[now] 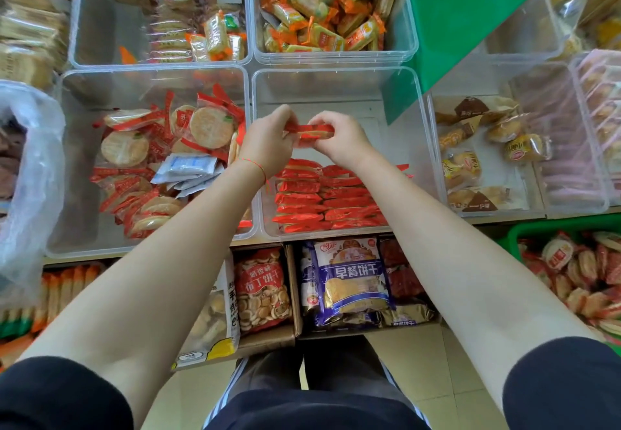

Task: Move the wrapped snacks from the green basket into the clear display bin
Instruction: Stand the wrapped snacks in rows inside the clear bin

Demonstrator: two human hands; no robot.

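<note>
Both my hands hold a small stack of red-wrapped snacks (311, 131) over the clear display bin (336, 73) in the middle. My left hand (268, 140) grips the stack's left end and my right hand (342, 140) grips its right end. Below them, in the near half of the bin, lie two neat rows of red wrapped snacks (322, 201); the far half shows bare floor. The green basket (514, 231) sits at the lower right, holding several round wrapped snacks (578, 271).
The neighbouring clear bin (67, 161) on the left holds round rice crackers. Another bin (437, 147) on the right holds small cakes. Two more bins stand behind. Boxes of bagged biscuits (265, 288) sit on a lower shelf. A green panel (470, 9) rises at the back right.
</note>
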